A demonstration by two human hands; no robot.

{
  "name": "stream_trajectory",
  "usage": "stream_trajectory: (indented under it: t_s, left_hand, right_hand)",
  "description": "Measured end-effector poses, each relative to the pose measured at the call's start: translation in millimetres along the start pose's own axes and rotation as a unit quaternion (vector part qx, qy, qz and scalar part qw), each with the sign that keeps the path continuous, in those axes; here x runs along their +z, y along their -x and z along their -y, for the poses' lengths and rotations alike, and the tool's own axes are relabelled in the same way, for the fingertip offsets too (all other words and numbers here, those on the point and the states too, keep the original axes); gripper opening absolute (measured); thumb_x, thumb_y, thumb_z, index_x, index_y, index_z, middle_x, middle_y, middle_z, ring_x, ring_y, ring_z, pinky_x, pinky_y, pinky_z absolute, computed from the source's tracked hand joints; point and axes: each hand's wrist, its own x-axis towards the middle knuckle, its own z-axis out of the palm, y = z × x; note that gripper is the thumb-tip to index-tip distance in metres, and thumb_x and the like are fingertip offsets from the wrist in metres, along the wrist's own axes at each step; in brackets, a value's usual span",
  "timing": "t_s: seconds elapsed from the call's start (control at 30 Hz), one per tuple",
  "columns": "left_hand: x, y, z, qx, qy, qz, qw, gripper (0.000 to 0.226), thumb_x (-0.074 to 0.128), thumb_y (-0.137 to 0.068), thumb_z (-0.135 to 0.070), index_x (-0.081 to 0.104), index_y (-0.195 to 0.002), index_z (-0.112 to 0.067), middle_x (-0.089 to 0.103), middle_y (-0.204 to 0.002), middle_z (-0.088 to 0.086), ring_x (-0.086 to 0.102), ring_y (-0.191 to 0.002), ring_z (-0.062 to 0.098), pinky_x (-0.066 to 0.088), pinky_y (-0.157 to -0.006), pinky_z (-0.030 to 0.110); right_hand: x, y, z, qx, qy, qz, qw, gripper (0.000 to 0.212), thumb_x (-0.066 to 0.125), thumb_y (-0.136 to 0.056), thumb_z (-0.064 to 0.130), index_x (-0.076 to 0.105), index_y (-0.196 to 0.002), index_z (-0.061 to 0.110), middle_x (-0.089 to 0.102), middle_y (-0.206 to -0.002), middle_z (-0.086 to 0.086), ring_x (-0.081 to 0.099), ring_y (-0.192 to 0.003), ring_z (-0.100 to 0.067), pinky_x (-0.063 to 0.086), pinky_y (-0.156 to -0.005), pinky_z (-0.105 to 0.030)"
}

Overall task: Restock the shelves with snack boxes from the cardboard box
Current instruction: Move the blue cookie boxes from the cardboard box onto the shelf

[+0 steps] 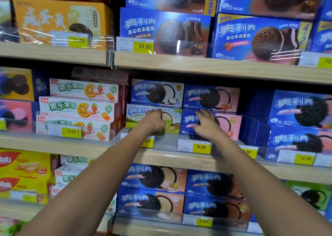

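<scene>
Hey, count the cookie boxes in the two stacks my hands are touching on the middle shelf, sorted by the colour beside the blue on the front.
pink boxes: 2
green box: 1
white coconut box: 1
Total: 4

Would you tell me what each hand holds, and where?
Neither plainly grips: left hand touches the front of the green box, right hand the pink box.
</scene>
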Motion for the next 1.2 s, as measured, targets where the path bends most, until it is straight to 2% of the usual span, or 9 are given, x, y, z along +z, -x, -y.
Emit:
stream_trajectory:
  t_s: [0.2,0.3,0.4,0.63,0.73,0.8,0.93,1.03,1.2]
  left_hand:
    - [-1.1,8.2,0.4,0.018,0.019,0.001,1.000,0.035,0.050,-0.089,-0.023,0.052,-0.120,-0.005,0.056,-0.121,0.019,0.051,-0.110,0.033,0.046,-0.090,0.037]
    - [-7.5,26.5,-1.4,0.027,0.033,-0.032,0.999,0.029,0.049,-0.089,-0.022,0.056,-0.114,-0.008,0.061,-0.116,0.015,0.056,-0.105,0.031,0.049,-0.089,0.038]
    - [-19.7,53.2,-3.4,0.031,0.029,-0.043,0.998,0.026,0.049,-0.092,-0.024,0.057,-0.111,-0.009,0.062,-0.115,0.013,0.057,-0.104,0.031,0.045,-0.084,0.034]
    - [-39.0,130.8,34.4,0.039,0.012,-0.093,0.995,0.055,0.032,-0.086,-0.040,0.060,-0.116,-0.003,0.058,-0.120,0.019,0.051,-0.117,0.034,0.042,-0.097,0.040]
    - [-32.9,171.4,62.0,0.047,0.015,-0.093,0.994,0.045,0.035,-0.086,-0.028,0.057,-0.111,0.001,0.055,-0.117,0.021,0.050,-0.113,0.034,0.039,-0.094,0.038]
    - [-24.6,202.5,84.6,0.022,0.042,-0.104,0.993,0.029,0.045,-0.089,-0.015,0.056,-0.111,-0.001,0.052,-0.118,0.020,0.048,-0.113,0.034,0.037,-0.092,0.037]
    - [9.1,264.7,130.0,-0.059,0.103,-0.046,0.992,0.039,0.047,-0.094,-0.020,0.047,-0.132,-0.009,0.050,-0.134,0.011,0.051,-0.118,0.027,0.041,-0.093,0.034]
    - [44.3,316.4,167.6,-0.126,0.134,0.049,0.982,0.030,0.046,-0.096,-0.018,0.050,-0.125,-0.010,0.057,-0.117,0.012,0.055,-0.099,0.022,0.038,-0.071,0.026]
    - [118.9,397.0,229.8,-0.257,0.153,0.126,0.946,0.028,0.051,-0.093,-0.015,0.053,-0.117,-0.001,0.058,-0.107,0.012,0.058,-0.093,0.028,0.045,-0.080,0.033]
  right_hand:
    - [-3.9,4.3,2.8,-0.003,-0.045,-0.025,0.999,0.053,0.051,-0.091,0.012,0.038,-0.141,0.002,0.023,-0.155,-0.013,0.020,-0.144,-0.026,0.019,-0.114,-0.029]
    - [-5.7,12.5,12.8,-0.007,-0.094,-0.105,0.990,0.042,0.048,-0.089,0.008,0.052,-0.130,0.002,0.045,-0.139,-0.012,0.046,-0.126,-0.027,0.036,-0.104,-0.032]
    - [-1.5,27.3,35.8,-0.024,-0.152,-0.112,0.982,0.030,0.047,-0.088,0.007,0.063,-0.113,0.008,0.064,-0.116,-0.010,0.060,-0.107,-0.027,0.047,-0.095,-0.037]
    - [26.8,90.6,108.3,-0.158,-0.071,-0.071,0.982,0.030,0.045,-0.087,0.008,0.065,-0.110,0.009,0.066,-0.111,-0.012,0.059,-0.104,-0.030,0.049,-0.086,-0.040]
    - [48.6,121.6,121.8,-0.183,-0.037,-0.063,0.980,0.033,0.044,-0.089,0.008,0.061,-0.117,0.006,0.060,-0.118,-0.013,0.052,-0.112,-0.031,0.047,-0.087,-0.040]
    - [69.6,146.5,130.9,-0.175,-0.052,-0.037,0.983,0.034,0.044,-0.089,0.007,0.060,-0.118,0.006,0.059,-0.120,-0.013,0.052,-0.114,-0.030,0.046,-0.089,-0.039]
    - [127.1,197.8,141.8,-0.150,-0.092,0.049,0.983,0.031,0.046,-0.087,0.003,0.063,-0.113,0.001,0.062,-0.118,-0.019,0.057,-0.111,-0.033,0.046,-0.091,-0.041]
    - [191.6,239.6,148.3,-0.110,-0.129,0.145,0.975,0.024,0.046,-0.090,0.006,0.063,-0.105,0.001,0.065,-0.105,-0.020,0.060,-0.100,-0.033,0.044,-0.074,-0.033]
    - [306.3,311.0,143.8,-0.035,-0.160,0.296,0.941,0.019,0.044,-0.094,0.011,0.060,-0.084,0.004,0.063,-0.090,-0.026,0.061,-0.086,-0.037,0.040,-0.065,-0.035]
